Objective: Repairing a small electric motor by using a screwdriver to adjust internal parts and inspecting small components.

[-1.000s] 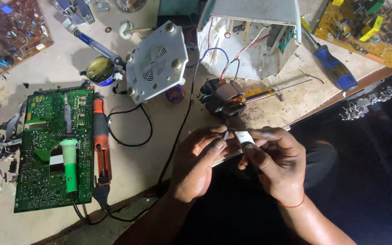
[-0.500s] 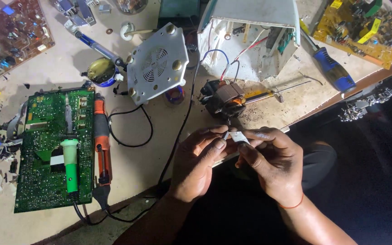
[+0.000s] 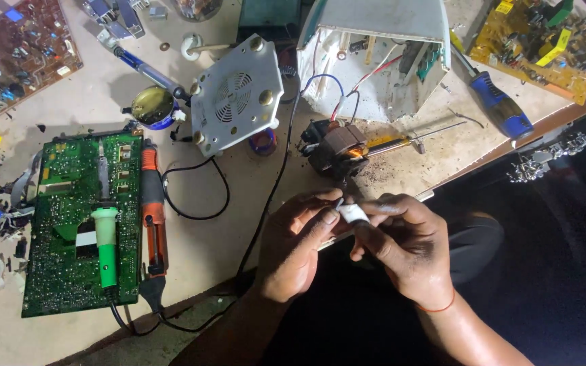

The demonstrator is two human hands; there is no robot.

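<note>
Where fingertips meet, small white part (image 3: pixel 353 213) pinched between left hand (image 3: pixel 298 245), right hand (image 3: pixel 408 245).

An electronics repair workshop: circuit boards (image 3: pixel 83 224), soldering iron (image 3: pixel 152 210), screwdriver (image 3: pixel 493 102) crowd the bench (image 3: pixel 239 203).

We see a beige workbench (image 3: pixel 239 224). By its green circuit board (image 3: pixel 69 224): orange soldering iron (image 3: pixel 152 210) just right, white fan cover (image 3: pixel 235 95) upper right, blue screwdriver (image 3: pixel 500 108) far right.

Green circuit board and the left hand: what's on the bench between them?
In the head view, between the green circuit board and the left hand lie an orange-handled soldering iron beside the board's edge and black cable; the rest is bare bench.
</note>
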